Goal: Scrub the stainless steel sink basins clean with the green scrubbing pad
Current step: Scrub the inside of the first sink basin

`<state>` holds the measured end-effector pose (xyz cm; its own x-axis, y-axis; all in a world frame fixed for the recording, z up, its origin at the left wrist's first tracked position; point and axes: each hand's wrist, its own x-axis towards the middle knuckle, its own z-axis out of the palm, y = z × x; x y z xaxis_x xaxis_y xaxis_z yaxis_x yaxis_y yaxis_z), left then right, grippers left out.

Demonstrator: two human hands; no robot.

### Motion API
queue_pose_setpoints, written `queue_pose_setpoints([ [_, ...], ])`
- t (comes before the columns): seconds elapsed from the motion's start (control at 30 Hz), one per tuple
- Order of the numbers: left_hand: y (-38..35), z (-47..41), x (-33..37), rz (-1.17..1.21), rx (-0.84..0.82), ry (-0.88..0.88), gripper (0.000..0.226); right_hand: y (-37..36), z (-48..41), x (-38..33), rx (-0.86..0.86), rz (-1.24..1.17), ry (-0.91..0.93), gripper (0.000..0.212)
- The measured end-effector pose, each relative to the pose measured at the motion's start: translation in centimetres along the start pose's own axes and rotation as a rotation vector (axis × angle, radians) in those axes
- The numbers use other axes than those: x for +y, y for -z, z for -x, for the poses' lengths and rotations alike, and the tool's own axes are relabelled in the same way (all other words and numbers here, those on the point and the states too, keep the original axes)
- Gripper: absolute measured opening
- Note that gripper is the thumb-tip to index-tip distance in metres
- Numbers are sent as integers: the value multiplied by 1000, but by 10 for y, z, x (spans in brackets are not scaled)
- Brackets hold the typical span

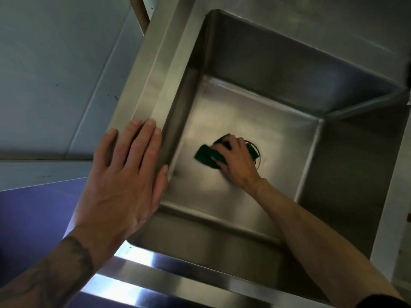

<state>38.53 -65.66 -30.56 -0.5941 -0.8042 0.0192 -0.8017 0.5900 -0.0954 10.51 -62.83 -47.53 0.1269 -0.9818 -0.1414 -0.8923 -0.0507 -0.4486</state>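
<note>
- Green scrubbing pad (205, 155), a dark, flat, rectangular piece of abrasive fibre, lies on the basin floor under the right hand (236, 160). The grip is closed down on it, fingers curled over its top and pressing it onto the steel. The pad looks slightly buckled beneath them.
- The pad's long axis runs roughly left to right. Its left end sticks out past the fingertips, and its right end shows beyond the knuckles. The forearm reaches in from the near right, so the fingers point left.
- The round steel drain opening (256, 162) sits just right of the hand, and the pad's right end overlaps its ring. Most of the drain is hidden.
- Bare floor lies left of, beyond and right of the pad. The next stroke probably has most room sideways, along the pad's own axis, towards the left wall.
- The deep rectangular stainless steel sink basin (289, 70) rises around this on all four sides. Its corners and walls are well apart from the pad.
- The left hand (126, 172) lies flat on the basin's left rim (146, 85), fingers straight, holding nothing. It appears to be bracing, and the right hand is the one at the pad.
- Left of the sink are a pale grey wall panel (55, 63) and a violet-blue panel (29, 218).
</note>
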Motion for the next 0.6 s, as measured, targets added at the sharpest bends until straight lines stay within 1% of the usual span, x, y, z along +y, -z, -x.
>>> queue_pose_setpoints([
  [0.03, 0, 0, 0, 1, -3, 1, 64, 8, 3, 5, -55, -8, 66, 34],
  [0.07, 0, 0, -1, 5, -4, 2, 64, 16, 5, 11, -60, -35, 75, 33],
  [0.1, 0, 0, -1, 7, -2, 1, 64, 25, 5, 17, 1, -86, 18, 32],
  [0.2, -1, 1, -2, -3, 5, -3, 65, 52, -1, 37, 324, -258, -351, 35],
  [0.23, -2, 1, -2, -2, 7, -4, 65, 56, -2, 44, 388, -270, -453, 37],
  [0.27, -2, 1, -1, -2, 12, -3, 65, 58, -4, 51, 410, -230, -529, 41],
  [0.33, -3, 1, -1, -5, 24, -1, 65, 54, -3, 61, 347, -65, -617, 45],
  [0.4, -5, 1, -1, 4, 35, -5, 64, 46, 4, 65, 263, 69, -601, 49],
  [0.47, -6, 1, -1, 7, 40, -3, 65, 36, 15, 70, 252, 133, -541, 53],
  [0.5, -6, 1, -1, 5, 38, -5, 65, 31, 22, 70, 285, 133, -563, 53],
  [0.53, -6, 1, -1, 3, 35, -7, 65, 25, 30, 66, 343, 105, -633, 52],
  [0.6, -6, 1, -2, 5, 31, -8, 66, 13, 36, 50, 491, 0, -863, 48],
])
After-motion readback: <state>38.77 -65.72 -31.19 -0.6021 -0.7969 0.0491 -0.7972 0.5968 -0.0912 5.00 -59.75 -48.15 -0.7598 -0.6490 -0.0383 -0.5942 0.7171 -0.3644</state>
